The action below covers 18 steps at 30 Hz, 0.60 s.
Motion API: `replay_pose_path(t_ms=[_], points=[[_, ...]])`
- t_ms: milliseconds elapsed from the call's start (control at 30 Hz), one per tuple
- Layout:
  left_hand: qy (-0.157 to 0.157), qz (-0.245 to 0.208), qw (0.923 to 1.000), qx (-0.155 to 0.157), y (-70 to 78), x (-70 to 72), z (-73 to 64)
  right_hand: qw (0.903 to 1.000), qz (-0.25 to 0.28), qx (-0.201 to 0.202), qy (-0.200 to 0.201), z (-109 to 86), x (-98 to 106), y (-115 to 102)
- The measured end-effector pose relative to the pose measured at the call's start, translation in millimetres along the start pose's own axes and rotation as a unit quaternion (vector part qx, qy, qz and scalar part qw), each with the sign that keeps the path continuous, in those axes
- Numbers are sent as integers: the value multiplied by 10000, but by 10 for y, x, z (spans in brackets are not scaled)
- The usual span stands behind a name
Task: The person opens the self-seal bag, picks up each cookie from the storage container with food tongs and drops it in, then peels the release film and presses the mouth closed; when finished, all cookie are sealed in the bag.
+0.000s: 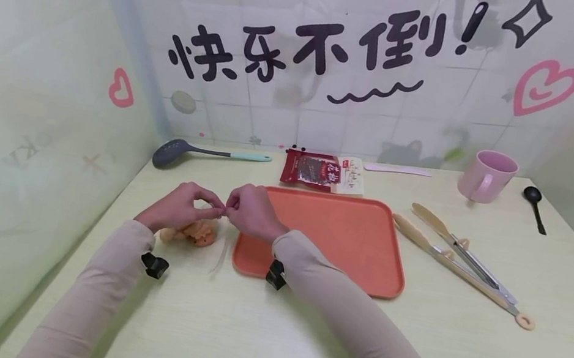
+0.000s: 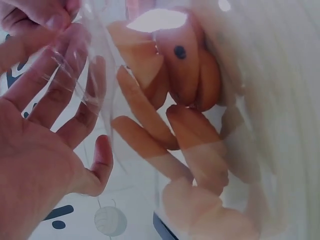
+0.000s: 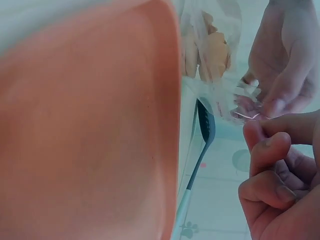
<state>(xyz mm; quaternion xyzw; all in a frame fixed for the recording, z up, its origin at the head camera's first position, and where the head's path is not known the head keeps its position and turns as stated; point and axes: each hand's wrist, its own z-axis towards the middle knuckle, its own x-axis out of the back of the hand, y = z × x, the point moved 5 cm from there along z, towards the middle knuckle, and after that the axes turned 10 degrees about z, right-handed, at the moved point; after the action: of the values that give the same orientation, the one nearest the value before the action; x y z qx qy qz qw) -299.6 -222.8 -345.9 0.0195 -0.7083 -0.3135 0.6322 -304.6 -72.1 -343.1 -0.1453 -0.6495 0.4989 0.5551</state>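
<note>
A clear plastic bag (image 3: 219,97) lies left of the tray, with several orange-brown pieces (image 2: 192,145) inside, some long and finger-shaped, others rounder. One rounder piece bears a dark spot in the left wrist view. My left hand (image 1: 182,208) pinches the bag's top edge between thumb and forefinger, its other fingers spread loosely. Right beside it my right hand (image 1: 254,211) pinches the same edge, with the remaining fingers curled in. The two hands' fingertips meet at that edge, above the left side of the orange tray (image 1: 336,236).
Behind the tray lie a grey slotted spoon (image 1: 170,154) with a mint handle, a red seasoning packet (image 1: 321,172) and a lilac flat utensil (image 1: 396,170). Tongs (image 1: 457,266) lie to its right. Farther back stand a pink mug (image 1: 488,177) and a small black spoon (image 1: 535,197).
</note>
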Motion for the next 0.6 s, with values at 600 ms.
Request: replay_pose_path(t_ms=[600], points=[[178, 61, 9985, 522, -110, 47, -18, 9987, 205, 403, 216, -103, 143, -24]])
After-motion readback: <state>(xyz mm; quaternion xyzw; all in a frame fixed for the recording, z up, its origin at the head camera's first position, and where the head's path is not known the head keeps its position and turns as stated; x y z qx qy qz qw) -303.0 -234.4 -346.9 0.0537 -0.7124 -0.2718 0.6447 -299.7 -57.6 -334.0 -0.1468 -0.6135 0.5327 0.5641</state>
